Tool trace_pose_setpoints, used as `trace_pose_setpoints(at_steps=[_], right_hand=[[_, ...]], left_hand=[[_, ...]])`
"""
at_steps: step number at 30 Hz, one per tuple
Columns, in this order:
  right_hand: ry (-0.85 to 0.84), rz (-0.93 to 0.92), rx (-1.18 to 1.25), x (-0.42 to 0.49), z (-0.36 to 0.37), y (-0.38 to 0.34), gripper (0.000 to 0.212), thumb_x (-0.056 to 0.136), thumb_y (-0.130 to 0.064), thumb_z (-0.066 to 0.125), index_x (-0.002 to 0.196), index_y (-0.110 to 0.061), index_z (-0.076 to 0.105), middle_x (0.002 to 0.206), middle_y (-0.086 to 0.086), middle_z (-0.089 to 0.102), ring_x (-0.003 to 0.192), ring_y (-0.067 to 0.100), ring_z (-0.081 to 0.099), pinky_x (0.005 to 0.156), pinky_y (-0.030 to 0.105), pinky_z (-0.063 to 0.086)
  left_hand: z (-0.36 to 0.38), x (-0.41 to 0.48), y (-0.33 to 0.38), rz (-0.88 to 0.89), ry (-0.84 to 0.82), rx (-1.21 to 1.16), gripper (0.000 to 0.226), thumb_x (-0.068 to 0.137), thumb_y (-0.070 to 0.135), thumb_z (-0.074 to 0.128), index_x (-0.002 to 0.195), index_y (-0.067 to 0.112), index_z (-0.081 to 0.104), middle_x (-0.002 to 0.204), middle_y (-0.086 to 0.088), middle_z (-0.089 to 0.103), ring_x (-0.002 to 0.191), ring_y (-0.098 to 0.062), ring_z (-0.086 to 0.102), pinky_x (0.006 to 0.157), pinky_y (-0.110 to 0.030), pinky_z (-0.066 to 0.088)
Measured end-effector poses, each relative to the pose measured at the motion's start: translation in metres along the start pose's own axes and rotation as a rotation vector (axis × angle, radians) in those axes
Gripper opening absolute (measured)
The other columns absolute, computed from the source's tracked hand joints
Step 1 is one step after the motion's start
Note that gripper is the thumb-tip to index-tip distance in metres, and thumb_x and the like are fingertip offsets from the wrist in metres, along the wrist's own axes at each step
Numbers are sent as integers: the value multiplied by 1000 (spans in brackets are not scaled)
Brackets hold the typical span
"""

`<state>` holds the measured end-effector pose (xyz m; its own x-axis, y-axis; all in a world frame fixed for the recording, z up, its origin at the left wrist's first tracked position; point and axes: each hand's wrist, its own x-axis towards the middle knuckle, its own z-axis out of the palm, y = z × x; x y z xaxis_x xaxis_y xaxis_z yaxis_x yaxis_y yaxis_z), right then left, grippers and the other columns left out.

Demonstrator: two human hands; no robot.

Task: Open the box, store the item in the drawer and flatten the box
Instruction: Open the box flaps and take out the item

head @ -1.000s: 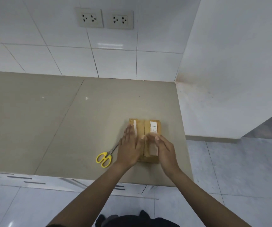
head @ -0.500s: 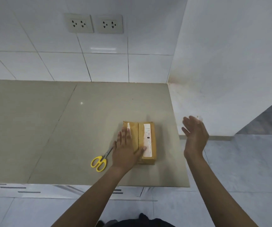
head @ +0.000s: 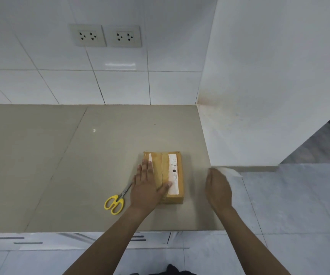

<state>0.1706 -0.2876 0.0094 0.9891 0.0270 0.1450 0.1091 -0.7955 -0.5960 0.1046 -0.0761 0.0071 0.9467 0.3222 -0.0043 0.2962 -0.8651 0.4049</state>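
Counter (head: 61, 155) here is beige tile with a couple of thin seams, running back to a white tiled wall (head: 120, 84) that has two double sockets (head: 105, 36) up high. A plain white wall (head: 269, 76) boxes in the right end, a bit stained in the corner, and grey floor tiles (head: 299, 205) show past the edge. The box (head: 177, 159) sits near the front right of the counter, brown cardboard, flaps closed, white label strip down the right flap. The left hand (head: 147, 187) lies flat and open on its left half, thumb reaching across the middle seam. The right hand (head: 217, 189) hovers off to the right, clear of the box, holding something pale and thin, can't tell what it is. Scissors (head: 117, 199) with yellow handles lie just left of the left hand
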Motion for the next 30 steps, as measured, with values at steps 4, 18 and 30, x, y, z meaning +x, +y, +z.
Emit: trace_pose_setpoints(at_steps=[4, 18, 30], right_hand=[[-235, -44, -387, -16, 27, -4, 31, 98, -16, 40, 122, -2, 54, 129, 17, 57, 119, 31, 54, 99, 36, 41], [-263, -125, -4, -52, 6, -42, 23, 100, -24, 39, 118, -23, 53, 101, -3, 70, 93, 14, 65, 98, 39, 46], [-153, -75, 344, -28, 10, -83, 41, 94, -19, 48, 133, -25, 38, 137, -1, 49, 98, 9, 56, 76, 23, 47]], left_hand=[[2, 0, -1, 4, 8, 19, 99, 83, 72, 38, 152, 10, 3, 162, -11, 2, 149, -27, 4, 120, -40, 11], [-15, 2, -6, 12, -63, -462, 77, 95, 29, 51, 152, 16, 0, 162, -5, 1, 149, -20, 0, 122, -38, 7], [-63, -9, -46, -209, 125, -681, 47, 96, 8, 34, 138, 24, 47, 120, 8, 59, 91, -2, 55, 72, -7, 42]])
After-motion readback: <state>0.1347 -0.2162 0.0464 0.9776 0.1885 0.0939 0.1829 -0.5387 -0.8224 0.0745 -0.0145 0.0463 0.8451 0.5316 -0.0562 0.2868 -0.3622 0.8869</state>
